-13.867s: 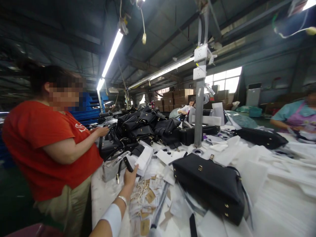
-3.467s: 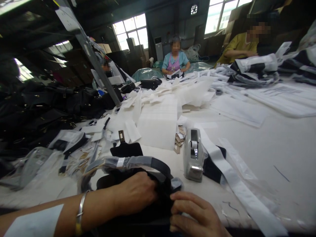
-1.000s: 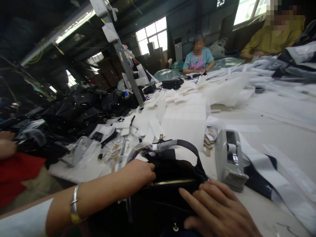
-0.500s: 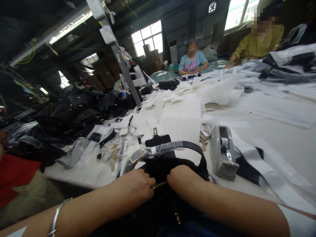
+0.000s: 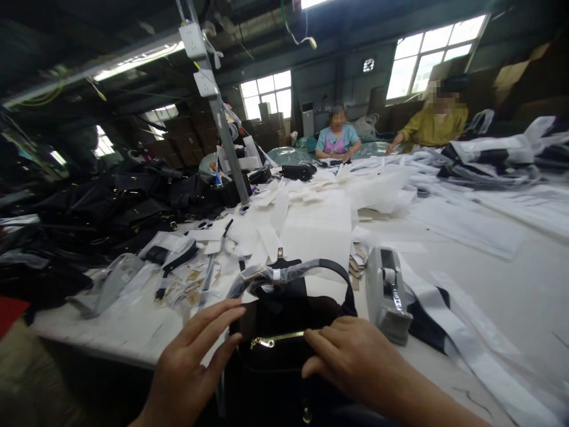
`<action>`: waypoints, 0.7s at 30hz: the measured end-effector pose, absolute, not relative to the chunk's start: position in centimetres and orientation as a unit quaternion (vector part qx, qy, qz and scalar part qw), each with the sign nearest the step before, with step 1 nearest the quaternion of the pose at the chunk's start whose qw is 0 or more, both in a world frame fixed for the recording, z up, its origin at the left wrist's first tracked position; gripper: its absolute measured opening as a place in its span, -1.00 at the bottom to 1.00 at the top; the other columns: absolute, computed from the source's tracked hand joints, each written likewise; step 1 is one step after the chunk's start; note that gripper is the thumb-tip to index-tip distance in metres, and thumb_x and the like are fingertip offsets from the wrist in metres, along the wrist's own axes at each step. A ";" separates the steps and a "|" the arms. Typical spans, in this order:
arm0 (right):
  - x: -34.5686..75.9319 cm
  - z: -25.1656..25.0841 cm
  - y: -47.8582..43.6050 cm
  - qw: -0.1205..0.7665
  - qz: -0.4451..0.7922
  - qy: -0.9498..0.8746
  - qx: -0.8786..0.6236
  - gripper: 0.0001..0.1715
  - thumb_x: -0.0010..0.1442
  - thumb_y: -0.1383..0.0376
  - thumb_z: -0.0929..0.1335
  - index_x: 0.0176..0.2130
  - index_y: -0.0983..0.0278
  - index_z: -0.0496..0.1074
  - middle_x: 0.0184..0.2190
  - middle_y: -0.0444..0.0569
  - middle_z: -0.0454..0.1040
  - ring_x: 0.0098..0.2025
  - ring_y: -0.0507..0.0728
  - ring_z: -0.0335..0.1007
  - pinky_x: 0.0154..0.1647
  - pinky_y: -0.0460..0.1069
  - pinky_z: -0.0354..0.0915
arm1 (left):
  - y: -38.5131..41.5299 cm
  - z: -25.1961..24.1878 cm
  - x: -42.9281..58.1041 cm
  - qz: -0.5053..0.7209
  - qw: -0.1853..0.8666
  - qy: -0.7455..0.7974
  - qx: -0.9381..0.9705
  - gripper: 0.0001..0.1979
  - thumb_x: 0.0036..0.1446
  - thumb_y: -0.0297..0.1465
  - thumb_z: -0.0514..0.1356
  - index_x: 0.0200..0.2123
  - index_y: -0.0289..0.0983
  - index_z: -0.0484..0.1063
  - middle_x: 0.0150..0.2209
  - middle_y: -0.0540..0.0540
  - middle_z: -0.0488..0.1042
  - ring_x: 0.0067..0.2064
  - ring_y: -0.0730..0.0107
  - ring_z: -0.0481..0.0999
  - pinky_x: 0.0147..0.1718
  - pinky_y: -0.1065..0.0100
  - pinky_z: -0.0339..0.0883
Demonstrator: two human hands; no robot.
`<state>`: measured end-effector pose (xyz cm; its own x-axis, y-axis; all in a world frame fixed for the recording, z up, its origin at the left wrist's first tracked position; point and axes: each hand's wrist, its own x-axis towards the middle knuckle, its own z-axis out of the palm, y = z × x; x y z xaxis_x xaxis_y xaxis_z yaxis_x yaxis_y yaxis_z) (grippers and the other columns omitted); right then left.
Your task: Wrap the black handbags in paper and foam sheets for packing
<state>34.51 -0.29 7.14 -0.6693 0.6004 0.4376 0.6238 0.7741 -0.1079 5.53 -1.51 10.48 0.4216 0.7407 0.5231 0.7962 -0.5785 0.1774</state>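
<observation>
Two hands flank an open black bag (image 5: 275,365) lying between them – left hand (image 5: 186,356) with fingers spread at its left rim, right hand (image 5: 351,356) with fingers curled at the right end of its gold zip (image 5: 288,336), grip unclear. The zip runs crosswise, its puller (image 5: 265,343) nearer the left fingers. Just beyond the right fingers: a tape dispenser (image 5: 386,296); outward left, bare worktop (image 5: 120,335) to its edge.

left hand (image 5: 191,353) parted (thumb below), right hand (image 5: 347,350) curled
</observation>
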 end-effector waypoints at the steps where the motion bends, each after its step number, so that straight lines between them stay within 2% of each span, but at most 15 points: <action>1: 34.9 6.8 -0.5 0.251 -0.021 -0.912 -0.324 -0.56 0.36 0.01 0.25 -0.14 0.32 0.45 -0.50 -0.08 0.49 -0.48 0.11 0.41 -0.23 0.07 0.38 | -2.2 8.6 5.0 -0.306 0.025 -0.515 -0.800 -0.57 0.32 -0.28 0.09 0.24 -0.03 0.20 0.24 -0.09 0.30 0.25 0.14 0.29 0.19 0.03 0.27; 3: 35.4 6.2 -0.4 0.285 -0.021 -0.906 -0.313 -0.57 0.38 0.02 0.24 -0.15 0.32 0.45 -0.48 -0.09 0.47 -0.44 0.09 0.40 0.04 0.16 0.32 | -3.1 4.5 4.7 -0.325 -0.067 -0.601 -0.727 -0.38 0.31 -0.14 0.06 0.36 -0.03 -0.06 0.38 -0.14 0.06 0.33 -0.03 0.17 0.21 -0.18 0.18; 5: 35.6 5.8 0.2 0.308 -0.038 -0.898 -0.313 -0.68 0.39 0.13 0.25 -0.16 0.31 0.45 -0.47 -0.11 0.45 -0.42 0.08 0.38 0.21 0.20 0.18 | -3.1 1.3 4.9 -0.355 -0.165 -0.670 -0.631 -0.29 0.30 -0.06 0.03 0.39 -0.03 -0.22 0.43 -0.13 -0.09 0.35 -0.04 0.13 0.23 -0.18 0.13; 7: 35.4 5.6 1.4 0.323 -0.055 -0.889 -0.321 -0.76 0.38 0.20 0.27 -0.19 0.29 0.45 -0.49 -0.12 0.42 -0.42 0.08 0.35 0.23 0.19 0.15 | -2.1 -0.4 5.4 -0.358 -0.243 -0.678 -0.595 -0.26 0.29 0.00 0.00 0.40 -0.06 -0.24 0.43 -0.11 -0.08 0.39 0.02 0.02 0.28 -0.11 0.03; 9: 35.0 5.7 3.0 0.333 -0.053 -0.879 -0.336 -0.79 0.36 0.21 0.29 -0.21 0.27 0.46 -0.48 -0.11 0.43 -0.39 0.08 0.36 0.23 0.18 0.15 | -0.4 -0.6 5.6 -0.348 -0.285 -0.674 -0.586 -0.24 0.28 0.05 -0.03 0.40 -0.09 -0.22 0.42 -0.11 -0.04 0.40 0.08 -0.03 0.31 -0.05 -0.03; 12: 34.3 5.8 6.3 0.333 -0.026 -0.863 -0.378 -0.80 0.35 0.20 0.31 -0.21 0.25 0.47 -0.39 -0.07 0.49 -0.30 0.10 0.40 0.23 0.18 0.15 | 3.0 0.2 5.4 -0.321 -0.289 -0.680 -0.592 -0.25 0.28 0.07 -0.06 0.39 -0.15 -0.13 0.40 -0.13 0.03 0.39 0.12 -0.01 0.31 -0.01 -0.05; 14: 34.0 5.6 8.5 0.314 0.003 -0.850 -0.422 -0.79 0.34 0.19 0.33 -0.26 0.25 0.49 -0.37 -0.06 0.52 -0.26 0.12 0.42 0.17 0.16 0.22 | 5.2 0.6 5.1 -0.307 -0.290 -0.675 -0.606 -0.29 0.29 0.07 -0.08 0.36 -0.19 0.01 0.36 -0.15 0.12 0.37 0.11 0.05 0.30 0.00 -0.02; 16: 34.1 5.4 10.2 0.287 0.027 -0.835 -0.468 -0.80 0.32 0.21 0.34 -0.26 0.25 0.52 -0.35 -0.03 0.54 -0.21 0.15 0.44 0.07 0.13 0.30 | 7.1 0.7 4.7 -0.296 -0.291 -0.666 -0.620 -0.31 0.28 0.06 -0.08 0.31 -0.23 0.15 0.29 -0.20 0.26 0.32 0.06 0.19 0.27 -0.02 0.08; 18: 34.6 5.2 10.8 0.279 0.035 -0.821 -0.497 -0.81 0.32 0.23 0.35 -0.16 0.25 0.54 -0.25 0.01 0.57 -0.14 0.19 0.45 0.03 0.13 0.33 | 8.0 0.9 4.3 -0.292 -0.279 -0.656 -0.637 -0.31 0.27 0.06 -0.07 0.26 -0.28 0.24 0.24 -0.24 0.33 0.28 0.02 0.26 0.24 -0.04 0.14; 21: 35.6 5.1 9.2 0.295 0.053 -0.823 -0.483 -0.67 0.34 0.22 0.32 0.05 0.22 0.48 0.01 0.07 0.51 0.05 0.21 0.41 0.16 0.16 0.29 | 7.6 1.9 4.1 -0.307 -0.231 -0.622 -0.683 -0.37 0.27 0.04 -0.03 0.24 -0.21 0.28 0.29 -0.13 0.28 0.33 0.11 0.18 0.31 0.00 0.01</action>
